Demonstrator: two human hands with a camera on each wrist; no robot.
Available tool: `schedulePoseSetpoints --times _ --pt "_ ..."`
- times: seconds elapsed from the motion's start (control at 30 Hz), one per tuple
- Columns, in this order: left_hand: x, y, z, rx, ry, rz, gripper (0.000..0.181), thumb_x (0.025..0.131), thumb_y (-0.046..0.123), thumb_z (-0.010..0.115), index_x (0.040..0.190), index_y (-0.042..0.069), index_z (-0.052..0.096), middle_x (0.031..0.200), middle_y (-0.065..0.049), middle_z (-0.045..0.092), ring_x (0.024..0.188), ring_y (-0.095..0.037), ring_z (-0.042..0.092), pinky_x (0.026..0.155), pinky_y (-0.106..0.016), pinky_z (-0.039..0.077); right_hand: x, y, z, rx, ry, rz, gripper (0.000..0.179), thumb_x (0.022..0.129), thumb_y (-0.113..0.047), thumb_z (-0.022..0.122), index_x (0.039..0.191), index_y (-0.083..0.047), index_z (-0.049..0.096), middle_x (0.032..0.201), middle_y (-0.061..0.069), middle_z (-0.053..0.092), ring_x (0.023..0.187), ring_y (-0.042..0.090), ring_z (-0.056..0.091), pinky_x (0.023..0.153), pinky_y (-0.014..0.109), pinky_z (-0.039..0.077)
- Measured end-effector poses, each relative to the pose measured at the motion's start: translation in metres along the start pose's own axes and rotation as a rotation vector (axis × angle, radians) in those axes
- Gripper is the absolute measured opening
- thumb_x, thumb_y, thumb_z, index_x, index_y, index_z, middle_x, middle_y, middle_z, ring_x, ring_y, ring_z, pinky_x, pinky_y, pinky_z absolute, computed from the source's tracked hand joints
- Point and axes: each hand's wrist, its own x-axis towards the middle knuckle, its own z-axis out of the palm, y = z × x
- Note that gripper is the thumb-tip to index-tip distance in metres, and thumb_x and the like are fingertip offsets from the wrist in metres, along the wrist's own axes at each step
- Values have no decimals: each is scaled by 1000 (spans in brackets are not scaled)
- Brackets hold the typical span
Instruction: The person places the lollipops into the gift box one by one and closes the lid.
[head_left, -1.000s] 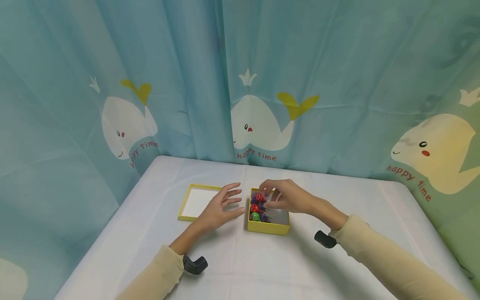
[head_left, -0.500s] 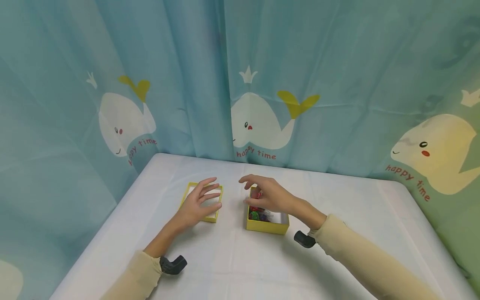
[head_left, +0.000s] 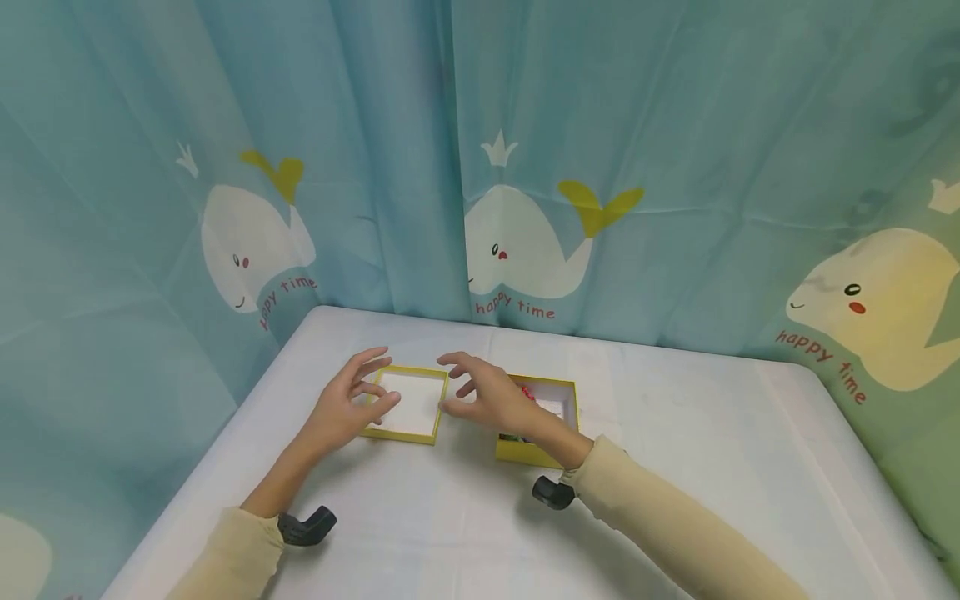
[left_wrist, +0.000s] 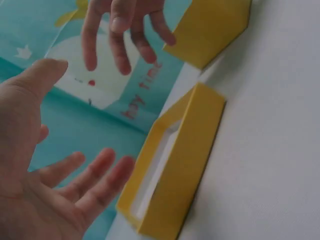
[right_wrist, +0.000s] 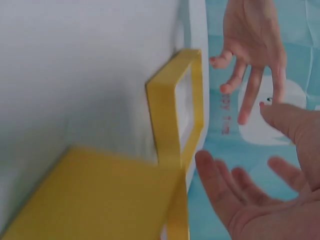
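A shallow yellow box lid (head_left: pixel 405 436) with a white inside lies open side up on the table. My left hand (head_left: pixel 339 410) is over its left edge, fingers spread and holding nothing. My right hand (head_left: pixel 491 400) hovers at the lid's right edge, fingers loosely bent, also holding nothing. Under my right wrist stands the yellow box (head_left: pixel 576 398), partly hidden by the hand and forearm. Inside it show red-wrapped lollipops (head_left: pixel 527 391); the rest of the contents is covered. In the left wrist view the lid (left_wrist: pixel 192 155) lies just past my left fingertips.
The table (head_left: pixel 675 433) has a white cover. A blue curtain (head_left: pixel 390 167) with whale prints hangs behind its back edge and along the left. Black wrist mounts (head_left: pixel 553 493) stick out below both sleeves.
Both hands have moved left. My right hand has gone from over the lollipops in the box to the lid's right edge; my left hand has shifted from the lid's right side to its left edge.
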Motion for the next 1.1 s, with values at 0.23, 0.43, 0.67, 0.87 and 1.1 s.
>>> schedulePoseSetpoints --times 0.23,0.43,0.67,0.87,1.1 --pt "1 -12 -16 242 131 -52 68 93 29 78 151 19 45 148 -19 54 90 -24 64 57 -28 53 7 -6 24 88 73 169 69 92 -21 77 152 -11 44 138 24 56 108 34 68 89 44 59" --pt "4 -21 -21 234 41 -151 77 94 32 77 156 12 36 150 -30 47 87 -28 67 52 -34 57 9 -6 43 141 130 267 76 91 -19 79 155 -8 40 139 27 54 110 36 67 91 47 57" --pt "12 -26 -22 228 -47 -232 82 94 36 76 158 11 31 146 -33 50 96 -32 71 58 -35 60 8 -6 59 162 201 362 79 90 -19 79 156 -8 37 140 25 54 108 32 64 93 47 56" --pt "15 -24 -22 233 -112 -325 88 94 41 75 160 10 27 140 -32 53 88 -27 69 59 -36 60 8 -3 64 192 234 416 77 91 -19 78 156 -10 38 139 21 56 98 21 65 85 39 58" --pt "18 -22 -21 274 -151 -391 88 95 41 74 159 2 29 130 -30 57 71 -21 64 61 -34 59 8 1 71 323 233 477 76 92 -16 76 157 -9 37 138 22 55 70 19 68 68 29 58"
